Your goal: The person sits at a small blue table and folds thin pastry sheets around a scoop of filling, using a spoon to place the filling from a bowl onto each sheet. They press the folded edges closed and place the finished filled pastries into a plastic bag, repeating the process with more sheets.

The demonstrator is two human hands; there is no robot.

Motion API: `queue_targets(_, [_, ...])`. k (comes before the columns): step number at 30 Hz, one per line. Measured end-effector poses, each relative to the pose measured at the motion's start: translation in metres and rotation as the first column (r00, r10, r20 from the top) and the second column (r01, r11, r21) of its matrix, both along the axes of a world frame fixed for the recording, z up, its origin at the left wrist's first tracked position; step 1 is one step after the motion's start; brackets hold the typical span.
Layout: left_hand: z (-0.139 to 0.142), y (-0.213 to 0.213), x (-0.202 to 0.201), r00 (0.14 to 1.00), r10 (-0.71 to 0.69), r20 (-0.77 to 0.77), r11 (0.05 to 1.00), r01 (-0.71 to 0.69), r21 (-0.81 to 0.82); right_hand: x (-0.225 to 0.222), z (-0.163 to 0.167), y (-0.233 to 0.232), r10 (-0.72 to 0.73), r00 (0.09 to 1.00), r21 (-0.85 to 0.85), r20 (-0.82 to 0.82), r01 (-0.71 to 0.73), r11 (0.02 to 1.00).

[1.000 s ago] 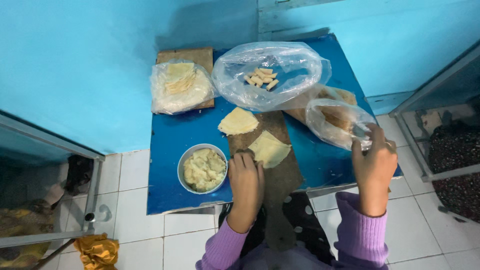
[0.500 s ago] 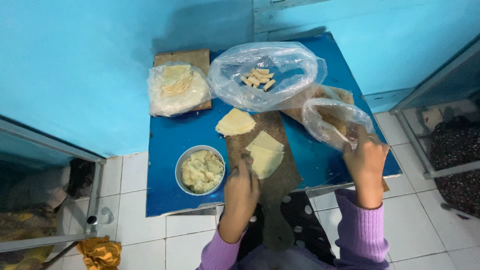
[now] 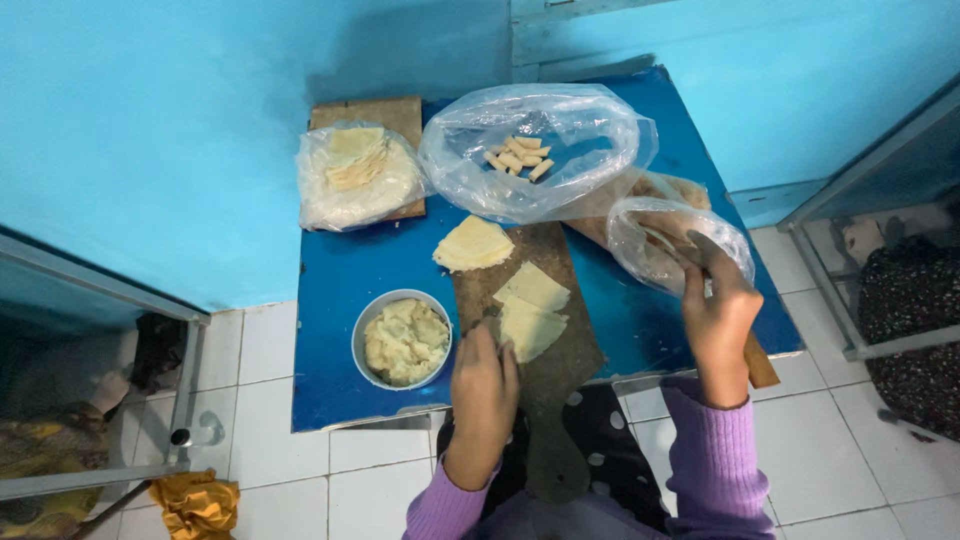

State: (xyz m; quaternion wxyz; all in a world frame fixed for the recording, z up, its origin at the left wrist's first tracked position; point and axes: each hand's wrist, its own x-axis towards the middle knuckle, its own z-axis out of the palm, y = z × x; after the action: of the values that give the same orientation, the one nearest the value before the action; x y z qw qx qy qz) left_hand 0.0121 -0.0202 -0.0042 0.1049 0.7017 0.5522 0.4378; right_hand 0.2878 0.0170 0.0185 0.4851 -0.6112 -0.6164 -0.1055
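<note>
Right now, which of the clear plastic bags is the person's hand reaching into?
The small bag at the table's right edge; the right hand is at its mouth. The other two lie untouched farther back.

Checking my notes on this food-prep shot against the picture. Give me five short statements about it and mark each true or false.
1. The left hand rests on the dark wooden board, beside a folded dough piece. True.
2. The round bowl of pale filling stands to the right of the board. False: it stands to its left.
3. The right hand is at the small clear plastic bag. True.
4. The table top is red. False: it is blue.
5. The large clear bag holds small pale sticks. True.
</note>
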Motion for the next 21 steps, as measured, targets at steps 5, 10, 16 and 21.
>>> queue_targets(5, [-0.001, -0.002, -0.006, 0.986, -0.036, 0.160, 0.997, 0.047, -0.065, 0.009, -0.009, 0.002, 0.044, 0.983, -0.006, -0.180, -0.046, 0.999])
queue_targets(10, [0.002, -0.001, -0.011, 0.976, -0.077, 0.202, 0.993, 0.093, -0.071, 0.033, -0.020, -0.001, 0.059, 0.914, 0.096, -0.402, -0.022, 0.995])
queue_targets(16, [0.003, 0.004, -0.010, 0.970, -0.098, 0.222, 0.995, 0.103, -0.014, 0.054, -0.022, -0.017, 0.075, 0.881, 0.183, -0.468, 0.014, 0.983])
queue_targets(21, [0.004, 0.002, -0.011, 0.965, -0.064, 0.254, 0.961, 0.128, -0.245, 0.038, -0.012, -0.038, 0.056, 0.822, 0.148, -0.566, 0.035, 0.988])
